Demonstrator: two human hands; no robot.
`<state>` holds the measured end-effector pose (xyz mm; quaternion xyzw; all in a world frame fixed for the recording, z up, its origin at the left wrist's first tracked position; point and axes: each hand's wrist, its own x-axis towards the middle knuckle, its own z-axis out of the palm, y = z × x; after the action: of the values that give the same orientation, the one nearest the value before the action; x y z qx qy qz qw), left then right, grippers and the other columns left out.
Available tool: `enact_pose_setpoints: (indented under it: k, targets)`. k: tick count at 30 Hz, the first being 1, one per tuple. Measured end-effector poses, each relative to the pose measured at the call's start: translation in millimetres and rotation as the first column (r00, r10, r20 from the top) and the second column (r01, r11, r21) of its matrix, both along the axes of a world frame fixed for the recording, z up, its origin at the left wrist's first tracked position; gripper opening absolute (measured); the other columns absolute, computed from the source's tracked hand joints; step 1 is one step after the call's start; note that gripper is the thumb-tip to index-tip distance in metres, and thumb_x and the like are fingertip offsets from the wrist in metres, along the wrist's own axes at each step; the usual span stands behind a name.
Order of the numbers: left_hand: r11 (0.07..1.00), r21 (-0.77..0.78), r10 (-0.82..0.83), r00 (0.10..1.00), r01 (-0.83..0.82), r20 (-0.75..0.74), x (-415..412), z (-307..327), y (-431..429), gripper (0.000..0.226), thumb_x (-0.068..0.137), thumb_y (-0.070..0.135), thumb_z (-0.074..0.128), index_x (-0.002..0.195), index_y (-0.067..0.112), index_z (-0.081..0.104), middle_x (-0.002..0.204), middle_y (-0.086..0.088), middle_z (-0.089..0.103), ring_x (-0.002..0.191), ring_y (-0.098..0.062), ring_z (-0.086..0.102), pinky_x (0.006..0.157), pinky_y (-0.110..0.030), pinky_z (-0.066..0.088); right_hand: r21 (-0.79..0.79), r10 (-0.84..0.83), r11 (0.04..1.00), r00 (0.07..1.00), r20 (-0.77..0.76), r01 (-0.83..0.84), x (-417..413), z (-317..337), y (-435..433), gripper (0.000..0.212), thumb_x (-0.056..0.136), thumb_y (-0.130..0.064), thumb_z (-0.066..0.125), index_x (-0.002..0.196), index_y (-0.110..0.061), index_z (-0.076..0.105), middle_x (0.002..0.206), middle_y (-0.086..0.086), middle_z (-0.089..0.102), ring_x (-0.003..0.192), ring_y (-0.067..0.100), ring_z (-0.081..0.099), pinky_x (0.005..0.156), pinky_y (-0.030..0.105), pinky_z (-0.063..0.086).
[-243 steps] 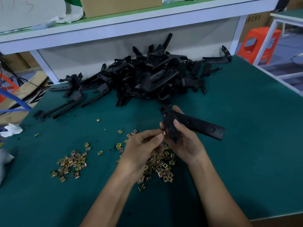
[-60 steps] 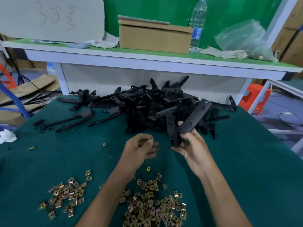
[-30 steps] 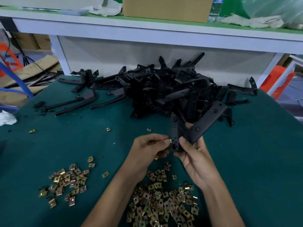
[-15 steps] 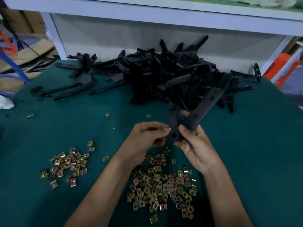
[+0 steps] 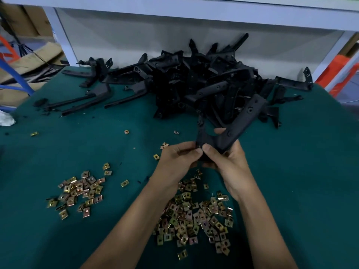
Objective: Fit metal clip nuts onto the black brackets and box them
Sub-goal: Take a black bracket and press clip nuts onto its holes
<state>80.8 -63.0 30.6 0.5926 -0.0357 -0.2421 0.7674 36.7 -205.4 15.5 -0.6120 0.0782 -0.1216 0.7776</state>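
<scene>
My right hand grips a black bracket at its lower end, the long arm pointing up and to the right. My left hand has its fingertips pinched against the bracket's lower left edge; a clip nut there is hidden by my fingers. A big pile of black brackets lies at the back of the table. Brass-coloured clip nuts lie in a heap under my forearms and in a smaller heap to the left.
The green table mat runs to a white shelf frame at the back. Single clip nuts are scattered mid-table. Cardboard and a blue tube lie off the left edge, an orange stool beyond the right corner.
My hands have closed together: my left fingertips now press against the bracket's lower end where before a small gap showed. The camera has tilted further down.
</scene>
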Motion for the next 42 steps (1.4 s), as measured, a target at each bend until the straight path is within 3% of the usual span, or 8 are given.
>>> enact_pose_setpoints:
  k: [5, 12, 17, 22, 31, 35, 38, 42]
  targets:
    - [0.957, 0.278, -0.003, 0.954, -0.084, 0.3, 7.0, -1.8, 2.1, 0.044, 0.091, 0.025, 0.073, 0.133, 0.02, 0.063, 0.117, 0.003, 0.07, 0.109, -0.006, 0.065, 0.093, -0.025, 0.054, -0.063, -0.031, 0.998, 0.999, 0.028, 0.032, 0.3, -2.6, -0.5, 0.036, 0.102, -0.009, 0.059, 0.132, -0.028, 0.054, 0.119, -0.001, 0.073, 0.111, 0.02, 0.07, 0.082, 0.034, 0.06]
    - [0.931, 0.315, 0.035, 0.905, -0.183, 0.424, 5.4, -8.0, 0.7, 0.043, 0.088, 0.026, 0.075, 0.129, 0.028, 0.062, 0.098, 0.01, 0.073, 0.089, 0.003, 0.069, 0.075, -0.018, 0.055, -0.376, -0.172, 0.908, 0.983, 0.065, 0.183, -0.5, 0.2, 4.9, 0.03, 0.096, -0.023, 0.068, 0.116, -0.044, 0.057, 0.106, -0.017, 0.07, 0.105, 0.006, 0.068, 0.091, 0.035, 0.056]
    - [0.821, 0.543, -0.242, 0.756, -0.175, 0.609, -0.1, -3.8, 7.3, 0.023, 0.094, 0.036, 0.066, 0.114, 0.028, 0.07, 0.099, 0.024, 0.062, 0.096, 0.01, 0.058, 0.08, -0.002, 0.041, 0.015, -0.186, 0.983, 0.979, 0.081, 0.185, -4.7, 8.3, -10.3, 0.031, 0.1, -0.006, 0.061, 0.124, -0.025, 0.058, 0.113, -0.001, 0.074, 0.107, 0.023, 0.072, 0.079, 0.033, 0.06]
    - [0.539, 0.833, -0.669, 0.536, -0.127, 0.514, -14.6, -7.6, 7.9, 0.014, 0.087, 0.042, 0.071, 0.098, 0.034, 0.072, 0.09, 0.012, 0.047, 0.097, -0.009, 0.038, 0.079, -0.024, 0.032, 0.211, -0.203, 0.959, 0.978, 0.052, 0.187, -7.1, 12.6, -21.6, 0.03, 0.104, -0.012, 0.054, 0.132, -0.023, 0.057, 0.115, 0.006, 0.074, 0.092, 0.023, 0.073, 0.07, 0.029, 0.059]
    - [0.499, 0.863, -0.726, 0.507, -0.078, 0.465, -20.6, -8.9, 5.3, 0.017, 0.095, 0.037, 0.062, 0.11, 0.03, 0.067, 0.097, 0.013, 0.045, 0.106, -0.008, 0.038, 0.083, -0.022, 0.031, 0.319, -0.104, 0.943, 0.994, 0.02, 0.092, -7.8, 12.2, -19.6, 0.033, 0.104, -0.014, 0.053, 0.135, -0.023, 0.058, 0.119, 0.009, 0.074, 0.086, 0.019, 0.073, 0.066, 0.029, 0.06]
    - [0.606, 0.795, -0.637, 0.612, 0.02, 0.469, -17.2, -3.4, 5.3, 0.003, 0.096, 0.033, 0.061, 0.099, 0.033, 0.06, 0.098, 0.013, 0.06, 0.097, -0.005, 0.054, 0.077, -0.02, 0.042, 0.322, -0.08, 0.944, 0.997, 0.004, 0.074, -8.2, 12.8, -18.6, 0.034, 0.096, -0.022, 0.063, 0.13, -0.025, 0.063, 0.112, 0.005, 0.076, 0.081, 0.016, 0.073, 0.061, 0.027, 0.059]
    - [0.829, 0.558, -0.368, 0.789, 0.038, 0.492, -7.0, 3.0, 8.4, 0.012, 0.095, 0.03, 0.065, 0.097, 0.042, 0.062, 0.093, 0.018, 0.069, 0.089, 0.006, 0.063, 0.074, -0.008, 0.048, 0.33, -0.041, 0.943, 0.999, 0.02, 0.032, -8.8, 12.3, -18.2, 0.041, 0.087, -0.025, 0.073, 0.126, -0.024, 0.065, 0.103, 0.002, 0.076, 0.075, 0.012, 0.071, 0.057, 0.024, 0.058]
    - [0.981, 0.192, -0.07, 0.91, -0.011, 0.409, 0.9, 7.2, 11.4, 0.013, 0.096, 0.017, 0.065, 0.097, 0.028, 0.071, 0.085, 0.007, 0.072, 0.075, -0.004, 0.065, 0.07, -0.021, 0.055, 0.327, 0.044, 0.944, 0.999, 0.017, -0.047, -9.1, 10.3, -17.0, 0.044, 0.079, -0.031, 0.08, 0.121, -0.024, 0.069, 0.097, 0.004, 0.073, 0.069, 0.014, 0.069, 0.05, 0.022, 0.055]
